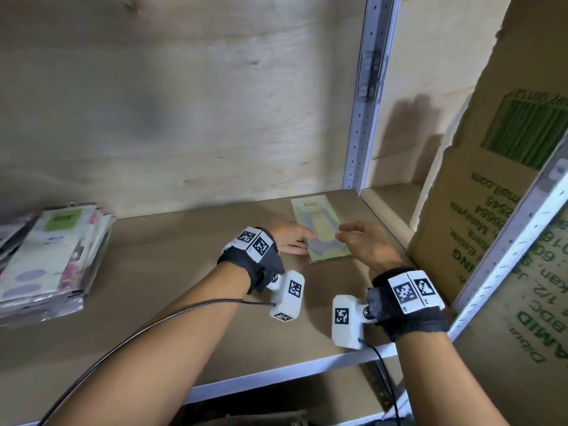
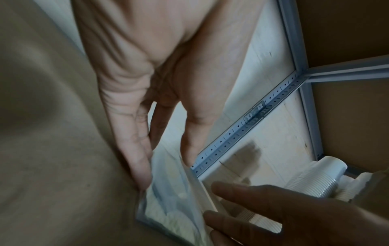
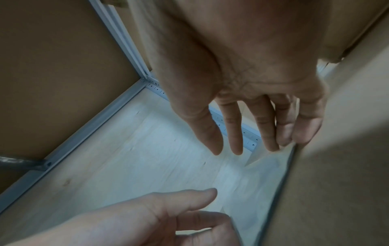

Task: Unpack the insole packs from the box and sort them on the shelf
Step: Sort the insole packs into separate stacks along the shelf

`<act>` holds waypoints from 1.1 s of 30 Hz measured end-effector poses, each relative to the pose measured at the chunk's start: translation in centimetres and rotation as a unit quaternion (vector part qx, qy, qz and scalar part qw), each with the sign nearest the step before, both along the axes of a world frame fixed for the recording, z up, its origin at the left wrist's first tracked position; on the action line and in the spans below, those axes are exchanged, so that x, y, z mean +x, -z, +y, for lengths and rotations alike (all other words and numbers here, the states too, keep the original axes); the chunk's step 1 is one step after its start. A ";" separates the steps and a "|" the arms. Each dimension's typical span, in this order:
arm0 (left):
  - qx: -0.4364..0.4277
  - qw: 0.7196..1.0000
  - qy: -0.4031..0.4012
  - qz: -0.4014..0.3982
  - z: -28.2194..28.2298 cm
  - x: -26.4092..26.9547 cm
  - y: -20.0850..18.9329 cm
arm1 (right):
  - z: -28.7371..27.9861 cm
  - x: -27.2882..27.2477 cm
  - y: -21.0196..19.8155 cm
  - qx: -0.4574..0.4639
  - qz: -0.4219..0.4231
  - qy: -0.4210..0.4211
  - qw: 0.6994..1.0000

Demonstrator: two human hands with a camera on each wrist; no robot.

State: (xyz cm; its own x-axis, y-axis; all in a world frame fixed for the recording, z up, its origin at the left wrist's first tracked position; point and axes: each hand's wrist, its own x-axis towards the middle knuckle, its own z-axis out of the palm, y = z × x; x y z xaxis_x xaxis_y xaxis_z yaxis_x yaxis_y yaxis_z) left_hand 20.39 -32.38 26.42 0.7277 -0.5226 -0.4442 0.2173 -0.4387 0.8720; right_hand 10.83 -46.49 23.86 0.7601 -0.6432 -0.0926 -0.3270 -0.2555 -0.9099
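Observation:
A pale green insole pack (image 1: 319, 224) lies flat on the shelf board (image 1: 190, 265), near the back right corner. My left hand (image 1: 302, 241) is at its left edge. The straight fingers (image 2: 136, 166) lie on the board against the pack (image 2: 168, 199), with the thumb above it. My right hand (image 1: 344, 236) is at the pack's right edge with straight fingers. Its little finger (image 3: 305, 133) touches the pack (image 3: 252, 183). A pile of several insole packs (image 1: 52, 256) sits at the shelf's left end.
An open cardboard box (image 1: 491, 210) with green print stands upright just right of my right hand. A slotted metal upright (image 1: 365, 118) runs down behind the pack, against the plywood back wall (image 1: 184, 103). The shelf's metal front rail (image 1: 276, 376) runs below my wrists.

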 end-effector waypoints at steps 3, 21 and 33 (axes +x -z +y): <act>-0.006 1.000 0.000 0.006 -1.3 0.4 0.1 | -1.0 0.1 -0.1 0.000 0.005 0.001 1.000; -0.040 0.996 -0.065 -0.043 3.8 0.9 0.4 | -0.6 -0.5 -0.8 -0.018 -0.025 0.032 0.999; -0.084 0.936 -0.261 -0.222 24.6 2.6 -3.2 | 15.6 0.7 -4.4 0.054 -0.110 -0.155 0.980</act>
State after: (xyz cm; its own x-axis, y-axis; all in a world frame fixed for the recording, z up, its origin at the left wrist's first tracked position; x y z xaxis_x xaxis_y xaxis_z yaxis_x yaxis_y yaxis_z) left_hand 22.97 -7.73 29.62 0.9967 -0.0797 0.0182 -0.0356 -0.2229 0.9742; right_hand 11.52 -30.89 28.23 0.9266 -0.3738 0.0406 -0.0423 -0.2109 -0.9766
